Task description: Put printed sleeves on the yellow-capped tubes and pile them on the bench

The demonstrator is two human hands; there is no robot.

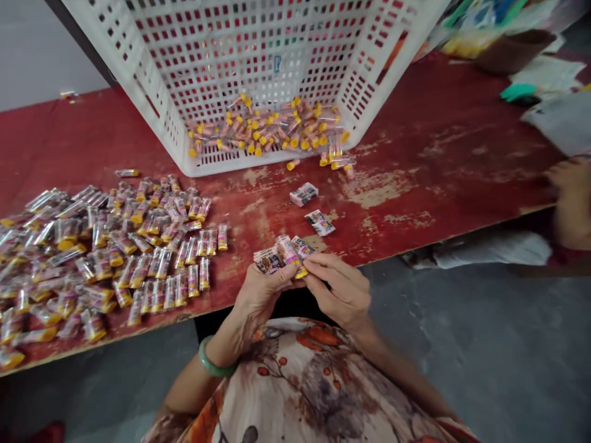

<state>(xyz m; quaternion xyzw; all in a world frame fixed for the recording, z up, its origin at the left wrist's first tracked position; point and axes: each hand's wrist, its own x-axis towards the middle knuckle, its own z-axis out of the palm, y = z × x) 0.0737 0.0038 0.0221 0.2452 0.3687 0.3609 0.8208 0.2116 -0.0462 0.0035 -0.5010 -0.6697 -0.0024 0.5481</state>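
My left hand (265, 286) is closed around a fanned stack of small printed cards (268, 263). A small clear tube with a yellow end (287, 251) lies over the cards, under my left thumb. My right hand (339, 286) pinches at the tube's right side, where a printed label (302, 246) sticks up; the fingertips partly hide what they grip. Ahead of my hands on the red table lie a bundle of printed cards (304, 194) and a loose printed card (320, 223).
A white perforated crate (198, 165) lies tipped toward me, with many yellow-capped tubes (277, 130) inside; a few have spilled out. Many labelled tubes (157, 264) cover the left of the red table (415, 178), some in rows. Another person's hand (572, 178) is at the right edge.
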